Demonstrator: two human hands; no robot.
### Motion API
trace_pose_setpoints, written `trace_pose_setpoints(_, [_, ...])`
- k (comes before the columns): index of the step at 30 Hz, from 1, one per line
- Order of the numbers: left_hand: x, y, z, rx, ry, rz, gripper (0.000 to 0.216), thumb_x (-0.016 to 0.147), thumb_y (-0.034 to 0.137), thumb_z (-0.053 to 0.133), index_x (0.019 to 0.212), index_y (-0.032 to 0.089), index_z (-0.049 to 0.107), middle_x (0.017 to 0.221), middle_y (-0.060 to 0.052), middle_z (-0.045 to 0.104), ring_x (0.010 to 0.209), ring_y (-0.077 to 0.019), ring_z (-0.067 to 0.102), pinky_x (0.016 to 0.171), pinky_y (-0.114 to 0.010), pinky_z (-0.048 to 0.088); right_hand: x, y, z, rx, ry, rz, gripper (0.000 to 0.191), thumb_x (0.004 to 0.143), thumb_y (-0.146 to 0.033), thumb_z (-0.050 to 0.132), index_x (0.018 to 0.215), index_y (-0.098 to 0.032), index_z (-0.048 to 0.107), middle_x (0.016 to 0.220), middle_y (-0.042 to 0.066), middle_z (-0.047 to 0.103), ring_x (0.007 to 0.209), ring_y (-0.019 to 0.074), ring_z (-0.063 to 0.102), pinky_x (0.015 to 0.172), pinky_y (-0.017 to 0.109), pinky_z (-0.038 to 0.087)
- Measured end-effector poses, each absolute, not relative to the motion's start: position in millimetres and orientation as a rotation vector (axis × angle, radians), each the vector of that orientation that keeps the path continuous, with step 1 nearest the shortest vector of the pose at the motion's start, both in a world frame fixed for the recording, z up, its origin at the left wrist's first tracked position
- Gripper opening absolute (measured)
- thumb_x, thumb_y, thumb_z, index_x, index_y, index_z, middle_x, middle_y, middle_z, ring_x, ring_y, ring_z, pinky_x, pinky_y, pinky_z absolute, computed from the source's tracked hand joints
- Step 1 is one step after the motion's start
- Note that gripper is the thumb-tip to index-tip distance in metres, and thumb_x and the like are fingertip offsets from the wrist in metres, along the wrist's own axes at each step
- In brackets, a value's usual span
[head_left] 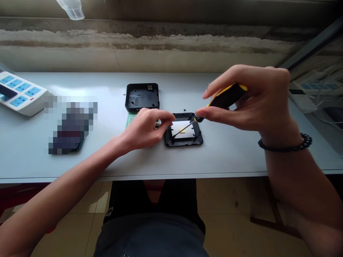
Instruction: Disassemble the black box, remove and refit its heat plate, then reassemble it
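My right hand [257, 96] grips a screwdriver [227, 97] by its black and yellow handle. The thin shaft slants down to the left, with the tip inside a black plastic cover [184, 144] near its lower left inner corner. A white panel with a small yellow patch [182, 130] shows in the cover's middle. My left hand [146, 126] is closed at the cover's upper left edge, thumb and forefinger pinching its rim. Partly beneath that hand lies a green circuit board [130, 117]. Behind it sits an open black plastic case half [142, 96].
Several tiny dark screws, one a small screw [184, 110], lie on the white table [227, 153]. To the left are a blurred-out dark object [69, 128] and a white power strip [32, 98] with blue sockets. White cables [325, 96] gather at the far right.
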State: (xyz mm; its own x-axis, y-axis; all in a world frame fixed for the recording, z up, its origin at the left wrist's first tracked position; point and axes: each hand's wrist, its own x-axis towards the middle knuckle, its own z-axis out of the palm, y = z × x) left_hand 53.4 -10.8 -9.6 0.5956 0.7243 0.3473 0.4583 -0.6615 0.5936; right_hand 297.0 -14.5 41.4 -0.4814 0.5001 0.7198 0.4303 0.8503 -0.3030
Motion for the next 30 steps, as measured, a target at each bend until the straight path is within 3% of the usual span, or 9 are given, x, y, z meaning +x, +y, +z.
trace_pose_setpoints(6, [49,-9,-8,2.488,0.927,0.758,0.026,0.093,0.016,0.055,0.100,0.019,0.079,0.092,-0.002,0.080,0.083,-0.0181,0.074,0.077,-0.028,0.055,297,-19,51,-0.626,-2.204,0.173,0.023,0.080,-0.025,0.081,0.072,-0.022,0.060,0.060,-0.005,0.057,0.046,0.0056,0.045,0.039,0.023,0.036])
trace_pose_setpoints(9, [47,-7,-8,2.538,0.901,0.755,0.026,0.094,0.016,0.054,0.101,0.018,0.079,0.093,-0.004,0.079,0.085,-0.0195,0.073,0.080,-0.030,0.055,303,-21,52,-0.713,-2.232,0.256,0.007,0.083,-0.019,0.071,0.084,-0.026,0.068,0.070,-0.003,0.064,0.056,0.0106,0.057,0.045,0.027,0.044])
trace_pose_setpoints(12, [45,-5,-10,2.595,0.861,0.721,0.028,0.094,0.014,0.053,0.107,0.016,0.077,0.097,-0.006,0.079,0.093,-0.0225,0.073,0.085,-0.034,0.056,307,-20,52,-0.697,-2.244,0.185,0.023,0.079,-0.017,0.077,0.098,-0.028,0.071,0.075,-0.003,0.069,0.058,0.0124,0.061,0.044,0.028,0.045])
trace_pose_setpoints(17, [44,-3,-12,2.687,0.766,0.663,0.028,0.097,0.015,0.051,0.111,0.013,0.075,0.106,-0.011,0.079,0.099,-0.0260,0.072,0.089,-0.039,0.056,307,-22,56,-0.724,-2.303,0.162,0.011,0.082,-0.027,0.077,0.082,-0.029,0.067,0.065,-0.005,0.063,0.047,0.0115,0.051,0.037,0.031,0.034])
trace_pose_setpoints(22, [44,-3,-13,2.734,0.688,0.638,0.028,0.100,0.017,0.049,0.112,0.010,0.074,0.103,-0.013,0.078,0.094,-0.0271,0.070,0.086,-0.041,0.056,303,-29,63,-0.764,-2.388,0.175,0.015,0.081,-0.025,0.078,0.091,-0.030,0.067,0.077,-0.004,0.069,0.060,0.0140,0.062,0.047,0.032,0.046])
trace_pose_setpoints(26, [42,-3,-10,2.729,0.654,0.581,0.030,0.101,0.021,0.047,0.113,0.011,0.073,0.107,-0.012,0.077,0.096,-0.0274,0.069,0.088,-0.042,0.055,298,-34,62,-0.775,-2.377,-0.026,0.016,0.091,-0.035,0.075,0.089,-0.025,0.062,0.064,-0.007,0.061,0.046,0.0063,0.046,0.049,0.028,0.043])
trace_pose_setpoints(30, [36,-3,-2,2.679,0.601,0.437,0.036,0.100,0.031,0.055,0.127,0.010,0.068,0.126,-0.015,0.073,0.116,-0.0315,0.066,0.100,-0.046,0.053,295,-40,62,-0.903,-2.374,-0.086,0.018,0.096,-0.036,0.070,0.085,-0.025,0.060,0.063,-0.007,0.061,0.046,0.0063,0.044,0.052,0.029,0.044])
